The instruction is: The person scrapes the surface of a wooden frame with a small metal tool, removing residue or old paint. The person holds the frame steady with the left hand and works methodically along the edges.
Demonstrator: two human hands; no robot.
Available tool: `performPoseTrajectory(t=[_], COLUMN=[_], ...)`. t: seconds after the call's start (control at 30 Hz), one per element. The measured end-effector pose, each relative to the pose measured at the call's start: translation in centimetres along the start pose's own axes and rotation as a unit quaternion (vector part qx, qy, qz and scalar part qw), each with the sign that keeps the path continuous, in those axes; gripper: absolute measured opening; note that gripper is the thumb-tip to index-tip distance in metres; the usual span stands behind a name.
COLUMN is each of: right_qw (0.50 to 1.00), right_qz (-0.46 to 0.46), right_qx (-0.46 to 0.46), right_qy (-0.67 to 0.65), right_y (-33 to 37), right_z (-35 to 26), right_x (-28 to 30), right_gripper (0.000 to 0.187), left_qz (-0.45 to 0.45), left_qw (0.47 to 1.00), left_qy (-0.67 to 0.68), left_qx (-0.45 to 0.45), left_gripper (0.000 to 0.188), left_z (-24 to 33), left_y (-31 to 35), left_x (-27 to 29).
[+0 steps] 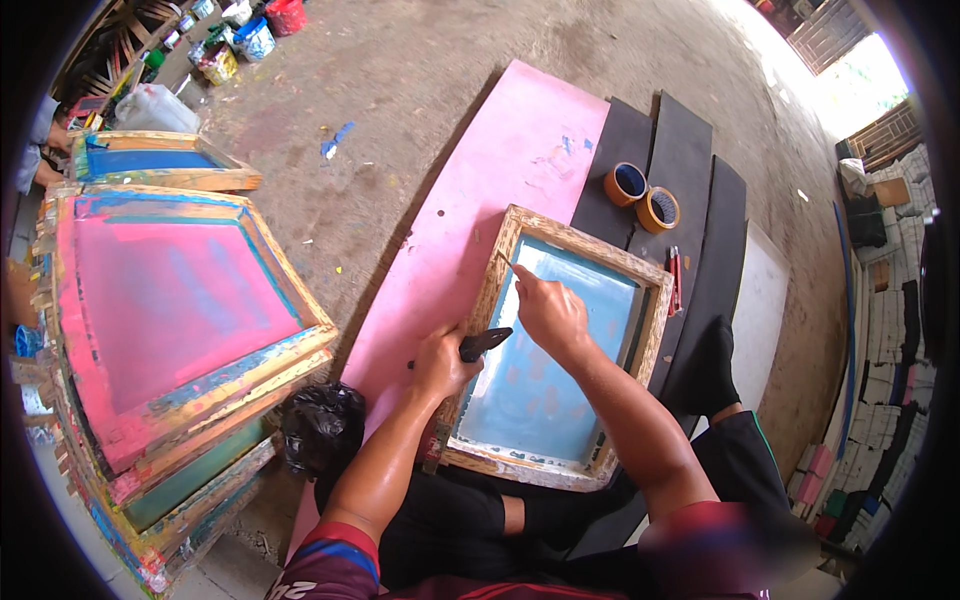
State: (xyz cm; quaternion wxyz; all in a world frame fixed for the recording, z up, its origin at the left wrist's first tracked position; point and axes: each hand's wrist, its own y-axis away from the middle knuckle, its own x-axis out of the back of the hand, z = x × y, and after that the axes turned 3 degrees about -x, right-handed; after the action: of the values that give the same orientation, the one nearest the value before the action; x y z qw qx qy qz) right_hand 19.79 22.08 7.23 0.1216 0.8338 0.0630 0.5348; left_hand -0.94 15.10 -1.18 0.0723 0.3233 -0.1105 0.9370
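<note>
Left sleeve (338, 558): maroon, bottom edge.
Left hand (443, 366): closed round black object (486, 344), centre.
Right hand (553, 318): fingers gathered over screen frame (590, 243), pinch unclear.
Tape rolls (646, 217): upper right.

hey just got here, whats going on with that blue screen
A person is working on the blue wood-framed screen, which lies over the pink board. Their left hand grips a black object at its left side. The right hand is at its upper left corner; whether it pinches something small is hard to tell.
</note>
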Motion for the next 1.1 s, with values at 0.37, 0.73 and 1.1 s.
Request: performPoseTrajectory(t=[0.37,0.73,1.1], right_qw=[0.995,0.994,0.972], right_qz=[-0.008,0.007,0.029], right_qx=[0.037,-0.006,0.038], right_qy=[0.093,-0.106,-0.231], right_y=[-0.6,-0.6,-1.8], right_z=[-0.5,1.8,5.9], right_x=[-0.7,-1.9,-5.3], right_gripper=[0.042,0.036,0.035], left_qz=[-0.059,-0.059,-0.050], left_qw=[0.997,0.997,0.999], left_qy=[-0.037,-0.040,-0.007], left_qx=[0.045,0.028,0.021], left_gripper=[0.042,0.048,0.057], left_z=[0.2,-0.1,0.1], left_y=[0.1,0.2,-0.2], left_x=[-0.2,0.1,0.0])
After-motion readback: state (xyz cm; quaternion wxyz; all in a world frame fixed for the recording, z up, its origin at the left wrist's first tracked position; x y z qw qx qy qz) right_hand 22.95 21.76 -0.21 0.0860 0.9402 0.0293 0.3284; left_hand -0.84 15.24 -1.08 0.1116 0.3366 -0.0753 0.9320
